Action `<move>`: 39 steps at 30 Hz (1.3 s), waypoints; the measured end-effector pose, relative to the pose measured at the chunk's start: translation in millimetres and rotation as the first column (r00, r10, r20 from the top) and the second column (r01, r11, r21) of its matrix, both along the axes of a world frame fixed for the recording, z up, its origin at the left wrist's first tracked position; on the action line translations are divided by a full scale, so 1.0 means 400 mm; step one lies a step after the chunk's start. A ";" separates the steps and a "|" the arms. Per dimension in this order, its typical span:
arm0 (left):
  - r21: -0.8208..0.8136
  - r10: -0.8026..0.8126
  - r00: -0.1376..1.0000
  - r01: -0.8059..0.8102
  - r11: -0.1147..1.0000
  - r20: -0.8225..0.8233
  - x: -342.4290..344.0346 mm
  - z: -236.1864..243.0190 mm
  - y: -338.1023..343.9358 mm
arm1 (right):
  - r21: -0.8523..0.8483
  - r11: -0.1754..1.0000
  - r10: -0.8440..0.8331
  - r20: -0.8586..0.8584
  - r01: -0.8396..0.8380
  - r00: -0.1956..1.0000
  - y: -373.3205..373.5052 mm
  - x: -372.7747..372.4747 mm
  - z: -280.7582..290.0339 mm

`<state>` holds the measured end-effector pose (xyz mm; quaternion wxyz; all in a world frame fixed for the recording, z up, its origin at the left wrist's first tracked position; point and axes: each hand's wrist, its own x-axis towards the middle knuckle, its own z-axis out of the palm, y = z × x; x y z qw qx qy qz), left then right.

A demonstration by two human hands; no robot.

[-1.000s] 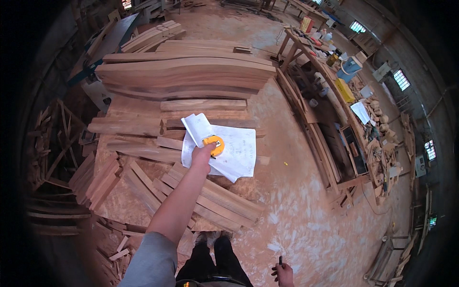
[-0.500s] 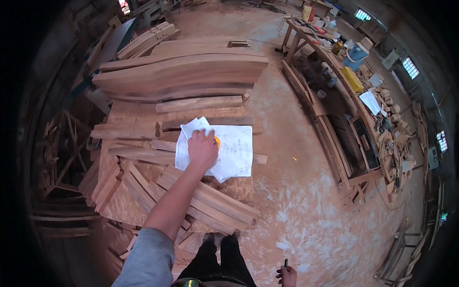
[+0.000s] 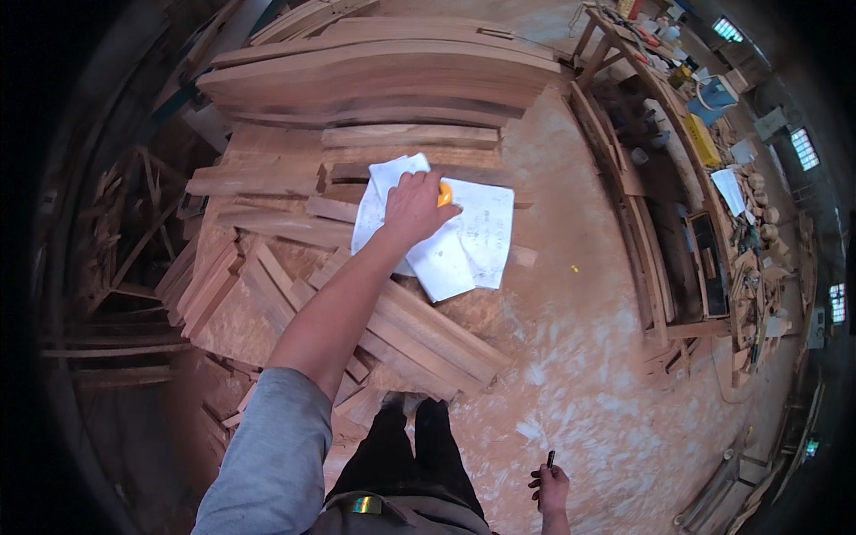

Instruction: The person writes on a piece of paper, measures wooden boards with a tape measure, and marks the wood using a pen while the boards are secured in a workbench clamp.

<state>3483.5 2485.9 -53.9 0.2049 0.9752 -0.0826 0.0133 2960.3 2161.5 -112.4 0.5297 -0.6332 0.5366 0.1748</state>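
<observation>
My left hand (image 3: pixel 413 212) reaches forward over the pile of wood, fingers curled round a yellow tape measure (image 3: pixel 444 194) that is mostly hidden by the hand. Beneath it lie white paper sheets (image 3: pixel 486 223) with handwriting, overlapping at different angles. A folded sheet (image 3: pixel 441 267) lies over the larger one and sticks out toward me. The papers rest on wooden pieces. Low at the right, away from the pile, my right hand (image 3: pixel 551 490) is closed on a dark pen (image 3: pixel 551 459) that points upward.
Long curved boards (image 3: pixel 374 80) are stacked at the far side of the pile. Shorter wooden strips (image 3: pixel 419 334) lie slanted nearer me. On the right stands a long workbench (image 3: pixel 664 116) loaded with tools, a blue bucket (image 3: pixel 711 100) and offcuts. Sawdust covers the floor (image 3: pixel 580 374).
The view has tilted down, so the pile sits higher in the picture. Under my left hand the folded sheet has turned and shifted over the larger one. My right hand still holds the pen.
</observation>
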 end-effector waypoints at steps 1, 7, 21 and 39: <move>-0.061 0.014 0.999 -0.011 0.998 0.050 0.000 0.006 0.010 | 0.005 1.000 -0.007 0.009 0.007 1.000 -0.001 0.002 -0.004; -0.925 0.137 0.963 -0.263 0.274 -0.234 -0.050 0.115 0.122 | -0.077 0.990 0.117 -0.067 -0.122 0.991 0.062 0.062 0.039; -0.334 -0.192 0.528 -0.737 -0.588 -0.827 -0.981 -0.093 0.680 | 0.153 0.855 0.467 0.190 -0.495 0.864 0.576 0.178 0.050; -0.461 -0.278 0.577 -0.799 -0.386 -0.768 -0.997 -0.175 0.794 | 0.396 0.890 0.162 0.193 -0.228 0.968 0.974 0.408 -0.012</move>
